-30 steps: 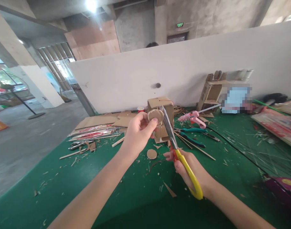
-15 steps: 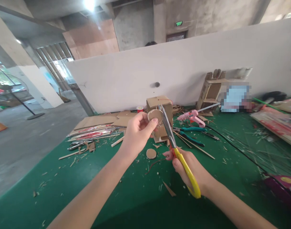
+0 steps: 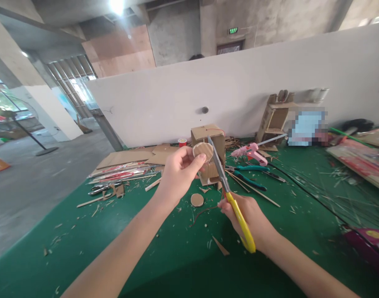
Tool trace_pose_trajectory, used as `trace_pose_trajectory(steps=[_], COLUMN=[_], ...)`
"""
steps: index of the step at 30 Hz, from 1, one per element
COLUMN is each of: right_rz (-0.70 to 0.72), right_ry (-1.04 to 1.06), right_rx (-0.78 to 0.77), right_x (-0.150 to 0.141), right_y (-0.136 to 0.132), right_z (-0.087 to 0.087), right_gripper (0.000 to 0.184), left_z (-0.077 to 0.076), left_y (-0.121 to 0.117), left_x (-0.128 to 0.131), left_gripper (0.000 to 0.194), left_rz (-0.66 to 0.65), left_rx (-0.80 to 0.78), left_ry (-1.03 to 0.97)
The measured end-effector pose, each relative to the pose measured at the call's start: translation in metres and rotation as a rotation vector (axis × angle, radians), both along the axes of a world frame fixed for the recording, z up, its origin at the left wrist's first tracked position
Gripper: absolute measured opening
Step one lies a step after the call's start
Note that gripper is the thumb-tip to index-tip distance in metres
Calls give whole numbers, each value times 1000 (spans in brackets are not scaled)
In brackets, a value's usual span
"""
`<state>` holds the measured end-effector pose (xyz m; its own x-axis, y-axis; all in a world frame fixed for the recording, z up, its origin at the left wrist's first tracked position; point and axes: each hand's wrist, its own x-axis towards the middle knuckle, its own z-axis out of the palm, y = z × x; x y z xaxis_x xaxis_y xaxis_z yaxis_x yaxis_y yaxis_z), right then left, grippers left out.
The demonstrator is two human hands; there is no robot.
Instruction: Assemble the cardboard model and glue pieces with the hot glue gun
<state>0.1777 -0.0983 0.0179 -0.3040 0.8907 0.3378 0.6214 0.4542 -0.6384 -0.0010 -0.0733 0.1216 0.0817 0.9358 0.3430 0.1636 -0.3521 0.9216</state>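
Note:
Between thumb and fingers, my left hand (image 3: pixel 182 167) pinches a round cardboard disc (image 3: pixel 203 151) above the table. My right hand (image 3: pixel 243 211) grips yellow-handled scissors (image 3: pixel 219 169), their blades pointing up and away beside the disc's right edge. Whether the blades touch the disc I cannot tell. Lying on the table below is a second, smaller cardboard disc (image 3: pixel 197 200). Right behind my hands stands a cardboard box (image 3: pixel 216 142), partly hidden by the disc and the scissors.
A pink glue gun (image 3: pixel 256 154) and teal-handled pliers (image 3: pixel 251 179) lie to the right. Cardboard sheets (image 3: pixel 127 157) and wrapped sticks are at the left. Scraps litter the green table (image 3: pixel 121 244). A white partition (image 3: pixel 158 107) rises behind; a taller cardboard structure (image 3: pixel 272 120) stands against it.
The scissors have closed further, and the fingers of my right hand have drawn together. The disc in my left hand has tilted slightly, showing more of its face.

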Motion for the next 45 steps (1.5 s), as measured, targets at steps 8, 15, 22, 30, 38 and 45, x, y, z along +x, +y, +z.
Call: trace_pose_trajectory(steps=[8,15,22,30,38,45], right_rz=[146,144,103,86,71,16], right_ry=[172,169,170,111,95,49], right_rx=[-48,-79,-94,-107,-127,-132], right_x=[1,2,2,1,-1,-4], right_y=[-3,-2,0,1,1,0], right_z=[-4,-5,-12,-6,-3,1], right_gripper=[41,41,44,45,53,53], left_z=[0,-1,-4,-6,-7,-9], left_y=[0,0,1,2,4,4], left_x=[0,0,2,0,1,2], left_gripper=[18,18,17,17,17,15], left_rz=[-8,-5,-30,-31,-30,-28], left_rx=[1,15,11,22,19,27], left_ry=[-35,-6,-31,-38,-31,-42])
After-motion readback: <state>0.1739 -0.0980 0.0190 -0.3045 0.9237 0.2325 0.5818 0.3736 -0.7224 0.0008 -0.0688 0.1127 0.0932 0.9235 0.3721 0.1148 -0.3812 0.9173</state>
